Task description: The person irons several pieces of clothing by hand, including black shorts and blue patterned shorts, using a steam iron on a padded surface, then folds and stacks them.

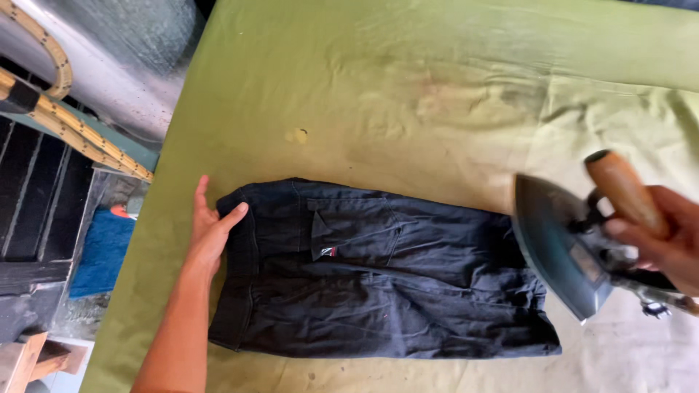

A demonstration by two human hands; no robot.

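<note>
1. The left hand (210, 227) lies flat, fingers spread, on the waistband of the dark trousers (378, 273).
2. The right hand (666, 236) is clamped on the wooden handle of the iron (561, 244), at the trousers' far end.
3. The trousers lie folded on the green-covered surface (437, 80).

A pair of dark, near-black shorts (378, 276) lies flat on the green-covered worktop (291, 73), folded lengthwise, waistband to the left and leg hems to the right. A flapped pocket sits near the upper middle, and creases run across the cloth. The iron (557, 244) is heavy, with a dull grey-blue metal soleplate and a brown wooden handle. It is tilted up, its pointed nose toward the shorts, hanging just over their right end.
</note>
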